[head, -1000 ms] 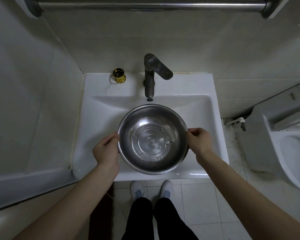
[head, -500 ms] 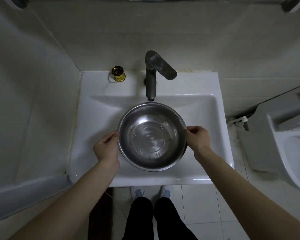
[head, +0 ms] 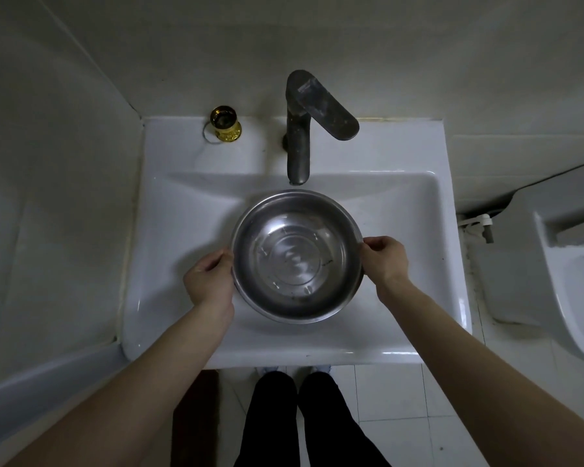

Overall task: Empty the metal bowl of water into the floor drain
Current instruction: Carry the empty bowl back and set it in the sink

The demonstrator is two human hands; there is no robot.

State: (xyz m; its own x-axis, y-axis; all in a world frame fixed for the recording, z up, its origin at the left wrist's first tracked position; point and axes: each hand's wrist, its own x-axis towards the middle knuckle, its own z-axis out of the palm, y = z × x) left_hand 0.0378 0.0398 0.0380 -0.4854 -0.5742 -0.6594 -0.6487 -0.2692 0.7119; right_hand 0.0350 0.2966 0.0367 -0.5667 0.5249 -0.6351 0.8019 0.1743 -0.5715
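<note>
While the metal bowl (head: 297, 256) sits level in the sink basin (head: 189, 217) below the tap (head: 299, 129), the left hand (head: 209, 281) and right hand (head: 383, 261) grip opposite sides of its rim, equally near.

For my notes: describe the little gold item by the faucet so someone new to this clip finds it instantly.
Start at the white sink against the wall. On its back ledge, left of the dark faucet, stands a small gold cup-shaped object with a dark opening. It is the only gold-coloured thing there; the metal bowl is silver.
</note>
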